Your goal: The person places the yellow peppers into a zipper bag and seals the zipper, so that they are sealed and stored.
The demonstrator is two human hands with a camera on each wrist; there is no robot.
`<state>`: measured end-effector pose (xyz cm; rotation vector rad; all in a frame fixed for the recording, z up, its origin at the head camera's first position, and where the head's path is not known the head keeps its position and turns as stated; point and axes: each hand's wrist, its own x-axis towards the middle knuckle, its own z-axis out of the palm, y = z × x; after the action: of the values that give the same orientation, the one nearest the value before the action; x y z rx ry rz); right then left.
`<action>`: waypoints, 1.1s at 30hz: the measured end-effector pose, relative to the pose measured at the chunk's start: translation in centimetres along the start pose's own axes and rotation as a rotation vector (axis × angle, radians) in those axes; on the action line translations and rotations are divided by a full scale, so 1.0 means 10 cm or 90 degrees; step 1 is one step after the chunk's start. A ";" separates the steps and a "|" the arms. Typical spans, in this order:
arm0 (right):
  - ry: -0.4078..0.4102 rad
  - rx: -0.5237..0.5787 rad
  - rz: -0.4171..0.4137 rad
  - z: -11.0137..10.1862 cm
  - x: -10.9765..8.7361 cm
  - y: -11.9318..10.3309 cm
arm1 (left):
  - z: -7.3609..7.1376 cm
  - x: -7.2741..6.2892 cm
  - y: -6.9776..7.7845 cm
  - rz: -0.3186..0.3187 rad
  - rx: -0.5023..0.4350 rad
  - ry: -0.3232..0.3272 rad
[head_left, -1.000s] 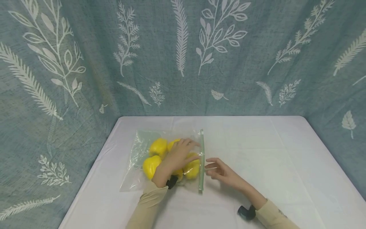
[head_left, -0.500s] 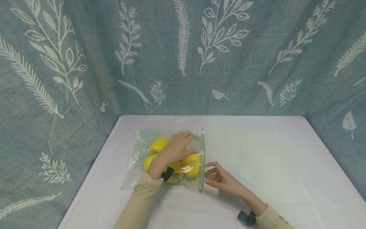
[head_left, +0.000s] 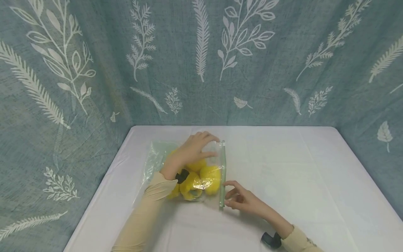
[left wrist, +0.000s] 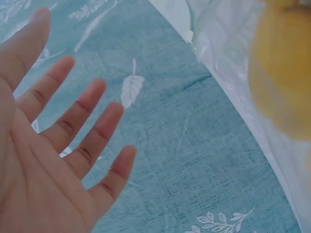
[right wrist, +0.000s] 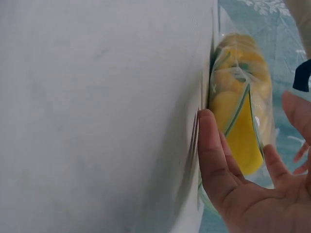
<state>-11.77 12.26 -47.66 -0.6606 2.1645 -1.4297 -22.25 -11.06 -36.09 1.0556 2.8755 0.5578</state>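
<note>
A clear zip bag (head_left: 158, 154) lies on the white table with several yellow bell peppers (head_left: 210, 178) inside. Its green zip edge (head_left: 223, 161) faces right; in the right wrist view the bag's mouth (right wrist: 239, 109) gapes apart. Over the far part of the bag is my left hand (head_left: 193, 148), fingertips near the far end of the zip edge. The left wrist view shows its fingers (left wrist: 92, 94) spread, holding nothing. My right hand (head_left: 247, 202) is at the near half of the zip edge, index fingertip and thumb at the strip, fingers fairly straight without a visible pinch.
A white cloth covers the table (head_left: 283, 164). Blue-green curtains (head_left: 252, 70) with white leaf prints stand behind it and at both sides. Each wrist wears a small black camera (head_left: 271, 240).
My left hand has moved away across the bag toward its far end, uncovering the nearer peppers. The right hand has shifted slightly lower and up to the zip edge.
</note>
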 end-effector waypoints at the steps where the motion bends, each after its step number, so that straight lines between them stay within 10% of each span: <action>1: -0.003 0.010 0.003 0.00 0.00 0.00 | -0.01 0.03 -0.02 0.003 -0.010 0.000; 33: -0.037 0.164 0.075 0.09 0.04 -0.03 | 0.25 0.66 -0.59 -0.018 -0.226 -0.138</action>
<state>-11.47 11.27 -47.79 -0.4663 1.8989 -1.5697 -30.57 -10.24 -39.82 0.9496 2.4789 0.8543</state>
